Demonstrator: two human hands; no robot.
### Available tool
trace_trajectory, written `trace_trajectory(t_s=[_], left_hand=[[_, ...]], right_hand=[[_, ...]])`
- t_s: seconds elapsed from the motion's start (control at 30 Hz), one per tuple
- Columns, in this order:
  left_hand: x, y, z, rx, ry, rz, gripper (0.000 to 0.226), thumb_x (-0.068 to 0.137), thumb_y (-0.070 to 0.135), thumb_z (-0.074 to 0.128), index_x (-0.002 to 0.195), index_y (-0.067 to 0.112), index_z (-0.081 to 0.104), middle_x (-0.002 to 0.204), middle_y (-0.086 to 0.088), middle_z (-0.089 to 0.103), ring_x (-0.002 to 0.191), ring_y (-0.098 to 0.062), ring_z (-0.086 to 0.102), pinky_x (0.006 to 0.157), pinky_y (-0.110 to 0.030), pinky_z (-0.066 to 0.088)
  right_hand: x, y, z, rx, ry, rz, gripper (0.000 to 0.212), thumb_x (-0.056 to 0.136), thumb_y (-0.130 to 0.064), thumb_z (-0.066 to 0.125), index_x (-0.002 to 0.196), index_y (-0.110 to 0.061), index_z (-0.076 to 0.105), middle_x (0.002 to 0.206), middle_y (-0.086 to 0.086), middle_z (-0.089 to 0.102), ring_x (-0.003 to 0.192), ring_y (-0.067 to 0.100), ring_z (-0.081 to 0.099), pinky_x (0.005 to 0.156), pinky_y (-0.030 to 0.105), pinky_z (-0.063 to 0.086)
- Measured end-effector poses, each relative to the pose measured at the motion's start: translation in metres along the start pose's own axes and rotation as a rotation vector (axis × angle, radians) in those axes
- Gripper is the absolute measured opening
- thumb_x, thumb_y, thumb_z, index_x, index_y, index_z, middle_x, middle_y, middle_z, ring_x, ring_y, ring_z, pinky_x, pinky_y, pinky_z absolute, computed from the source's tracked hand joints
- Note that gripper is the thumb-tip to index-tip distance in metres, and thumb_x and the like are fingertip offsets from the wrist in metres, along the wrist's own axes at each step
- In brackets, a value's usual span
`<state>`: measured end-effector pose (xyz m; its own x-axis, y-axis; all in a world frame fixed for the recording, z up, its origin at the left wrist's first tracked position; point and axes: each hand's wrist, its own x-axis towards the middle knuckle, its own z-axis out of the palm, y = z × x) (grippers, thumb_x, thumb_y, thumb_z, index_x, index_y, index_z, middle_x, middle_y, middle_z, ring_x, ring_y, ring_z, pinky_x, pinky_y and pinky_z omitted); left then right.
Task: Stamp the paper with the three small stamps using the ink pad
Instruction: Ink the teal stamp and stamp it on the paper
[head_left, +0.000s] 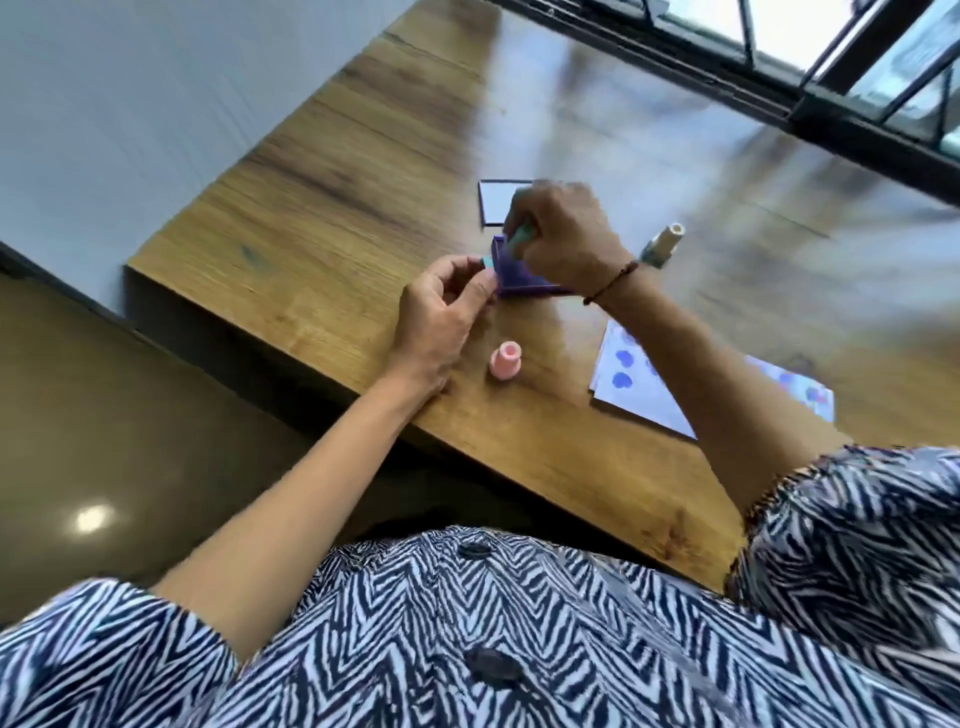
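Note:
My right hand (563, 234) grips a teal stamp (519, 239) and holds it down into the purple ink pad (511, 278) on the wooden table (322, 208). My left hand (441, 317) pinches a small teal cap (487, 262) at the pad's left edge. A pink stamp (505, 361) stands upright near the table's front edge. A cream stamp (665, 241) stands to the right of my right wrist. The white paper (644, 395), with several blue prints on it, lies at the right under my right forearm.
A white lid with a dark rim (496, 202) lies flat behind the ink pad. A dark window frame (810, 98) runs along the table's far side. The table's left edge drops to a grey wall and brown floor.

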<state>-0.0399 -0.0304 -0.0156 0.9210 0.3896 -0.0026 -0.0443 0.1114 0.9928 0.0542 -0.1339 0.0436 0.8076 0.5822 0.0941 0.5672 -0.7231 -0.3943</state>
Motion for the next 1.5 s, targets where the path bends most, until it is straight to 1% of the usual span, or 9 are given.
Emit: trace_trajectory(t_s=[0.23,0.33,0.5,0.63,0.77,0.9,1.17,1.33,1.5], left_hand=[[-0.001,0.0,0.002,0.065,-0.023,0.01,0.006,0.082,0.013,0.061,0.086,0.019,0.062,0.07,0.001,0.063,0.06,-0.004,0.058,0.064,-0.021,0.05],[0.0,0.0,0.0,0.091,-0.031,0.015,0.007,0.08,0.02,0.062,0.088,0.019,0.063,0.072,0.001,0.064,0.064,-0.008,0.06,0.067,-0.026,0.052],[0.0,-0.001,0.001,0.082,-0.047,0.022,0.006,0.078,0.021,0.061,0.08,0.027,0.062,0.068,0.0,0.063,0.059,-0.006,0.058,0.062,-0.023,0.051],[0.0,-0.001,0.004,0.064,-0.035,0.016,0.007,0.078,0.021,0.061,0.079,0.027,0.064,0.068,0.001,0.064,0.059,-0.006,0.058,0.061,-0.018,0.049],[0.0,-0.003,0.003,0.027,-0.021,0.017,0.011,0.082,0.012,0.061,0.081,0.023,0.064,0.067,-0.001,0.064,0.058,-0.006,0.058,0.06,-0.015,0.049],[-0.001,-0.001,0.006,0.002,-0.002,0.004,0.009,0.084,0.01,0.059,0.084,0.018,0.063,0.068,-0.003,0.062,0.057,-0.005,0.057,0.057,-0.014,0.048],[-0.011,0.022,0.013,-0.083,0.025,0.034,0.009,0.085,0.007,0.057,0.082,0.015,0.062,0.064,0.003,0.062,0.058,-0.01,0.058,0.055,-0.017,0.047],[-0.041,0.046,0.045,-0.042,-0.255,0.143,0.01,0.082,0.023,0.057,0.09,0.019,0.06,0.079,0.001,0.068,0.071,-0.015,0.065,0.064,-0.02,0.051],[-0.077,0.022,0.065,0.551,-0.55,0.39,0.029,0.085,0.029,0.049,0.104,0.008,0.056,0.096,-0.013,0.067,0.085,-0.018,0.061,0.08,-0.035,0.047]], right_hand=[[0.01,0.01,-0.017,0.115,-0.082,0.116,0.02,0.07,0.0,0.061,0.088,0.001,0.071,0.088,0.021,0.067,0.073,0.009,0.062,0.06,0.023,0.04],[-0.003,0.009,-0.002,-0.044,-0.042,0.061,0.02,0.077,-0.006,0.057,0.093,-0.004,0.068,0.103,0.022,0.065,0.096,0.032,0.059,0.077,0.033,0.049],[0.005,0.018,-0.024,0.071,-0.001,0.17,0.02,0.069,-0.002,0.061,0.085,-0.007,0.072,0.078,0.004,0.06,0.076,0.017,0.052,0.053,0.002,0.034],[-0.017,0.022,-0.01,-0.055,-0.019,0.144,0.022,0.073,-0.001,0.055,0.087,-0.006,0.07,0.1,0.019,0.067,0.095,0.034,0.059,0.077,0.031,0.047],[-0.017,0.031,-0.03,0.046,0.026,0.194,0.02,0.07,-0.002,0.063,0.087,-0.005,0.073,0.096,0.019,0.072,0.094,0.031,0.063,0.061,0.017,0.036],[-0.034,0.028,-0.018,-0.035,0.003,0.173,0.02,0.075,-0.004,0.057,0.089,-0.008,0.071,0.102,0.02,0.067,0.099,0.036,0.059,0.082,0.034,0.048],[-0.041,0.039,-0.014,-0.042,0.023,0.209,0.022,0.074,-0.007,0.056,0.088,-0.015,0.071,0.101,0.013,0.068,0.098,0.031,0.06,0.078,0.033,0.047],[-0.066,0.051,-0.039,0.465,0.251,0.428,0.014,0.068,-0.005,0.069,0.08,-0.012,0.069,0.061,-0.008,0.058,0.051,0.0,0.051,0.054,0.013,0.042],[-0.148,0.045,-0.034,0.644,0.388,0.63,0.015,0.074,-0.004,0.065,0.085,-0.013,0.065,0.066,0.003,0.061,0.054,0.011,0.056,0.055,0.032,0.055]])
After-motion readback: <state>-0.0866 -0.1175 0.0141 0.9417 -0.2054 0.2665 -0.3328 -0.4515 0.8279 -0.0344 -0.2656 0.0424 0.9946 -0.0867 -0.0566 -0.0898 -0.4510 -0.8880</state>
